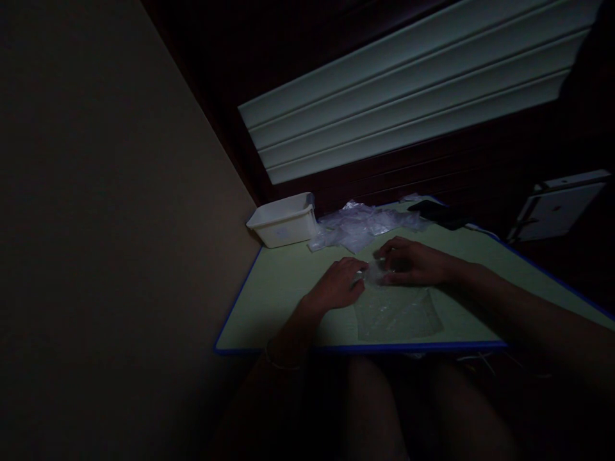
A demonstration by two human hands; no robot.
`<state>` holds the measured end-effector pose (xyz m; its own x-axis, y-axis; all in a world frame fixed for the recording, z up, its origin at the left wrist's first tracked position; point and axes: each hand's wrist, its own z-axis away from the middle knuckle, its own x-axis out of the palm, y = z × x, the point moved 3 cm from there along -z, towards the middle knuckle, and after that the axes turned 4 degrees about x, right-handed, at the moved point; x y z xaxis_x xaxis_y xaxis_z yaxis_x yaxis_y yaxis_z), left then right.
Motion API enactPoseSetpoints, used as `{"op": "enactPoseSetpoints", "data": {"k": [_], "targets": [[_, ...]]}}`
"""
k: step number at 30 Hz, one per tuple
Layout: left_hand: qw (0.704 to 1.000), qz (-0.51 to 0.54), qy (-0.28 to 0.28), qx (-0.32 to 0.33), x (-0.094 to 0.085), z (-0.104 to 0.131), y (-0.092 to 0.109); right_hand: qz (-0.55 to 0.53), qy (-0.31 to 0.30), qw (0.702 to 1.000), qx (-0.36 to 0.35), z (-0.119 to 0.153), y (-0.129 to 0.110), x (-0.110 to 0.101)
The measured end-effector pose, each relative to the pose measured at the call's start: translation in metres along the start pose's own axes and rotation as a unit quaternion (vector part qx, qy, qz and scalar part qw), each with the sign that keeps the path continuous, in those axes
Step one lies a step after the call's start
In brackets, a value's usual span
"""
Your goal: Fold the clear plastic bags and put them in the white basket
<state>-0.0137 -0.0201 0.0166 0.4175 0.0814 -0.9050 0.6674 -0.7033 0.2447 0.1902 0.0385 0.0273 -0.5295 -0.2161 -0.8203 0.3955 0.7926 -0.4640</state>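
A small piece of clear, crinkled plastic, like a little bag point(374, 274), is between my two hands over the table. My left hand point(338, 284) curls its fingers and thumb around the left edge of it. From the other side my right hand point(414, 262) bends in, thumb low and fingers high, at the right edge of the same plastic. Just below, a larger clear plastic sheet or bag point(398, 318) lies flat near the table's front edge. Dim light hides the exact fingertip contact.
The pale green table point(283, 288) has a blue rim. A white plastic bin point(284, 224) stands at its back left, beside a wall. Right of the bin spreads a heap of clear plastic bags point(360, 224). A dark flat object point(439, 213) lies at the back right.
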Motion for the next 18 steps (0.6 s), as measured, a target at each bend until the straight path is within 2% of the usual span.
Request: {"op": "enactPoseSetpoints", "data": {"k": [5, 11, 15, 18], "targets": [[0.999, -0.006, -0.030, 0.024, -0.001, -0.001, 0.004, -0.028, -0.009, 1.000, -0.005, 0.000, -0.003, -0.002], [0.998, -0.027, -0.043, 0.026, 0.000, -0.001, 0.003, -0.012, 0.079, 0.994, 0.068, -0.003, 0.008, -0.006], [0.999, -0.025, -0.041, 0.025, 0.001, -0.001, 0.002, -0.010, 0.043, 0.998, 0.052, -0.003, 0.014, -0.003], [0.999, -0.024, -0.034, 0.026, 0.002, -0.001, 0.002, -0.023, 0.068, 0.995, 0.065, -0.002, 0.018, -0.004]]}}
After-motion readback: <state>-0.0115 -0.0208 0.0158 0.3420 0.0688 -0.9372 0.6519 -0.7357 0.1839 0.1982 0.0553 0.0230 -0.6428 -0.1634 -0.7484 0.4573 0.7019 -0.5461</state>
